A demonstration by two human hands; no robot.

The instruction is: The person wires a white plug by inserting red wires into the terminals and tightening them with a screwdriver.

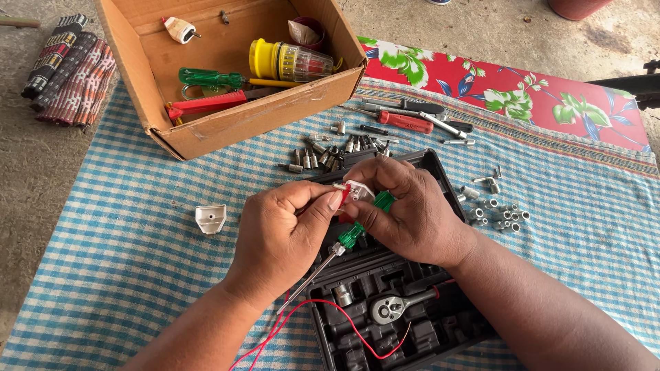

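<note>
My left hand (285,237) pinches a thin red wire (323,312) at a small white plug part (357,190), with a metal pin sticking out to the left. My right hand (405,209) steadies the same white part and grips a small green-handled screwdriver (352,235), its metal shaft pointing down-left. Both hands hover over an open black socket-set case (392,323) holding a ratchet (395,306). The red wire loops down across the case toward me.
A white plug cover (210,218) lies on the blue checked cloth (117,261). A cardboard box (227,127) with screwdrivers stands behind. Loose sockets (498,213), bits (330,154) and a red-handled screwdriver (405,121) are scattered at the back and right. Floral cloth (522,93) lies beyond.
</note>
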